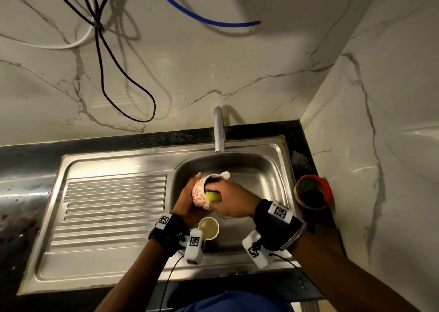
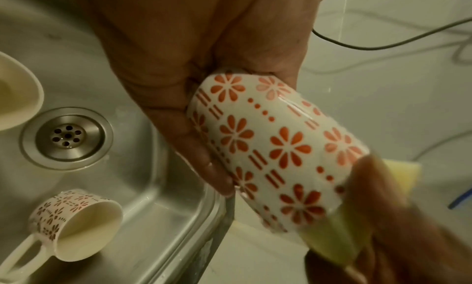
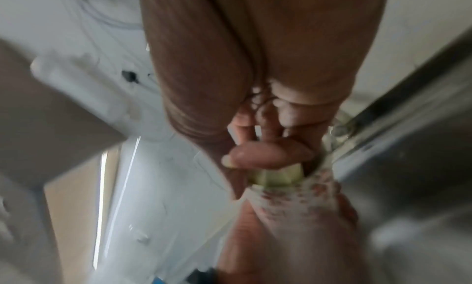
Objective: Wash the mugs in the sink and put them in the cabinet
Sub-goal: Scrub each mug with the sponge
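Note:
Over the steel sink basin my left hand grips a white mug with orange flowers, tilted on its side with the mouth toward my right hand. My right hand pinches a yellow-green sponge pushed into the mug's mouth. A second flowered mug lies on its side on the basin floor. A plain cream mug stands upright in the basin under my wrists, holding some liquid.
The tap rises at the back of the basin, with no water running from it. A ribbed draining board lies to the left. A red and green pot sits on the black counter at the right corner. Cables hang on the marble wall.

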`<control>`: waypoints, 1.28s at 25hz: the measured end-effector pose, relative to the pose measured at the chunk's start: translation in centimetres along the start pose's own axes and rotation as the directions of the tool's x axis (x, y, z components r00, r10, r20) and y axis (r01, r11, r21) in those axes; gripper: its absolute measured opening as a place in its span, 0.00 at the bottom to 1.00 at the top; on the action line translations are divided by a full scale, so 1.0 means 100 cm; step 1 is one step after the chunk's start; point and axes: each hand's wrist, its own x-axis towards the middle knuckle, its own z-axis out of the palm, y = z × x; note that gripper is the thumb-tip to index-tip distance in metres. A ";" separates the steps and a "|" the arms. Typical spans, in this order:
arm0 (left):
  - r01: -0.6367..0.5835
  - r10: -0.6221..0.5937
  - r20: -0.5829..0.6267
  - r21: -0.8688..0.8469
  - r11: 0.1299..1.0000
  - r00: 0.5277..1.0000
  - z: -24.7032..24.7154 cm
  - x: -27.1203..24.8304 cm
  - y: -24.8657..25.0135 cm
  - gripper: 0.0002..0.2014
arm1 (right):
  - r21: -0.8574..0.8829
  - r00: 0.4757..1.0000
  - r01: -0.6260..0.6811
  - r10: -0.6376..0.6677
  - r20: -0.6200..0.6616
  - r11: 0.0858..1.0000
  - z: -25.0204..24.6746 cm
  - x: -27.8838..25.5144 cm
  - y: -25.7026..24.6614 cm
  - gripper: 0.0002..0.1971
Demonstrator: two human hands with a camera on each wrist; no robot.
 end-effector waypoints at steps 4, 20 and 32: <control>-0.044 0.045 -0.020 0.018 0.999 0.999 -0.003 0.006 -0.006 0.30 | 0.561 0.962 -0.227 0.275 -0.001 0.796 -0.003 0.011 0.002 0.14; -0.184 0.206 0.023 0.548 0.816 0.978 -0.012 -0.005 0.017 0.13 | 0.347 0.997 -0.056 0.072 -0.033 0.936 -0.050 -0.003 0.039 0.24; 0.052 -0.049 -0.208 0.006 0.999 0.977 -0.003 0.015 0.002 0.32 | -0.179 0.900 0.052 -0.124 -0.417 0.983 0.003 -0.015 0.054 0.32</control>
